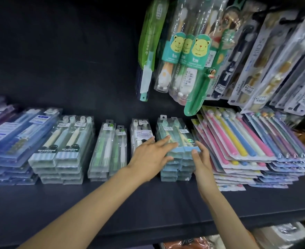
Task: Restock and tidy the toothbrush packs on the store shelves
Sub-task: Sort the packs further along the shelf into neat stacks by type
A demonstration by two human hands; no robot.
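Item: stack of clear toothbrush packs with pale blue card ends [176, 141], lying flat on the dark shelf [112, 203], directly under and between both hands. Left hand [152, 153]: fingers [167, 145] straight and spread, laid flat across the near left part of the top pack, tips reaching toward its middle. Right hand [203, 157]: fingers loosely extended against the right edge of the same stack, thumb [195, 155] pressed on the blue near end of the top pack; whether it actually pinches the pack cannot be told. Just left of the left fingers: pack stack labelled "SOFT TOOTHBRUSH" [141, 133], partly covered by the hand. Further left: green-and-white brush packs [110, 150], then beige-and-blue twin packs [65, 146]. Just right of the right fingers: fanned piles of multicolour brush cards [247, 146]. Above the fingers, well apart: hanging children's packs with yellow bear labels [189, 51].
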